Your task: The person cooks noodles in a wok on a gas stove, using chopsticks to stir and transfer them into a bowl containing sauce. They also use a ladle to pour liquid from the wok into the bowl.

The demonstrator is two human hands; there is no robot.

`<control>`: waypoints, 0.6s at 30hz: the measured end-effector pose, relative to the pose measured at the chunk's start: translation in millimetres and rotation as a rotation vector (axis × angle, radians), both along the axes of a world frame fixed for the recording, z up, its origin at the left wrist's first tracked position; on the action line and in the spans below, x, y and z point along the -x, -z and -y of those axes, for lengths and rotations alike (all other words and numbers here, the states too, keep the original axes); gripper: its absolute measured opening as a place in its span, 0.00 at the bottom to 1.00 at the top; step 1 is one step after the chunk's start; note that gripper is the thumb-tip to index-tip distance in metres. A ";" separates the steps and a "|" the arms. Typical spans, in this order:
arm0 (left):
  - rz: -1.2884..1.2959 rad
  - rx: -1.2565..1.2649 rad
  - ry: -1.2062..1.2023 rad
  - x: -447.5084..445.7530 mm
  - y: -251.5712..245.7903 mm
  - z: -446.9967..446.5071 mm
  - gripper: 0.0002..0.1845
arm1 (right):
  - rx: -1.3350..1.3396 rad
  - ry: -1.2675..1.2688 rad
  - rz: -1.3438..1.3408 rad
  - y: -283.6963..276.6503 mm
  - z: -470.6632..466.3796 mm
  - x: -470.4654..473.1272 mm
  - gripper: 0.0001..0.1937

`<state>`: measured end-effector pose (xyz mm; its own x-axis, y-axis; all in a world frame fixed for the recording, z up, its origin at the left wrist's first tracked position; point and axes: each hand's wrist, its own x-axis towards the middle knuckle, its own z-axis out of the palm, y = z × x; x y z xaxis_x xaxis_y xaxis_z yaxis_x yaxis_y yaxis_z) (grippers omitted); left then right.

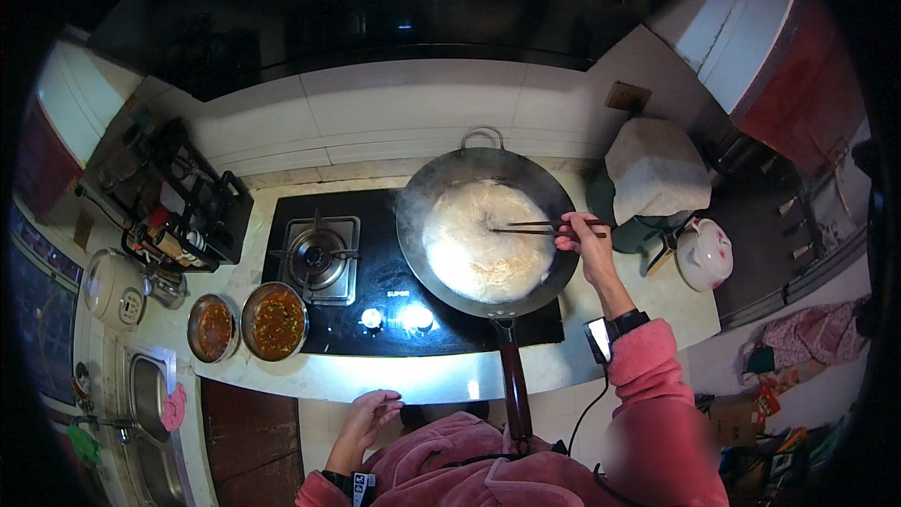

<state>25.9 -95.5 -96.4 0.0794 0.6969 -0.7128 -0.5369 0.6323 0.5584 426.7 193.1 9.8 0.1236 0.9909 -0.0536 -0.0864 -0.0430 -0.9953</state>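
Observation:
My right hand (586, 242) grips a pair of dark chopsticks (531, 228), their tips dipped into pale noodles in cloudy, steaming liquid (489, 253). These fill the middle of a large wok (415, 218) on the right side of the black gas cooktop (479, 338). Toward my body points the wok's dark handle (515, 387); a metal loop handle (482, 130) is at the far rim. My left hand (373, 410) hangs in front of the counter edge, holding nothing that I can see, its fingers loosely curled. How far apart those fingers are is hard to tell.
Two metal bowls of reddish sauce, a smaller one (212, 327) and a larger one (274, 320), stand left of the bare burner (315, 257). Further left are a bottle rack (190, 211), a rice cooker (114, 289) and a sink (148, 394). At right sit a cloth-covered appliance (658, 169) and a white lidded pot (704, 255).

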 end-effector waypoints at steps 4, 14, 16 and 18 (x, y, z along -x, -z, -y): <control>0.000 0.001 0.018 -0.7 0.9 -1.0 0.14 | 0.082 0.020 -0.082 13.1 -11.1 7.6 0.12; 0.022 -0.009 0.006 2.4 6.1 4.5 0.14 | 0.023 0.003 -0.088 16.5 -14.8 24.6 0.11; 0.025 -0.005 0.007 2.4 6.5 4.2 0.14 | -0.049 -0.033 0.007 13.1 -12.6 27.7 0.11; 0.036 -0.008 -0.003 1.9 6.2 3.8 0.13 | -0.113 -0.073 0.095 10.3 -8.8 31.0 0.11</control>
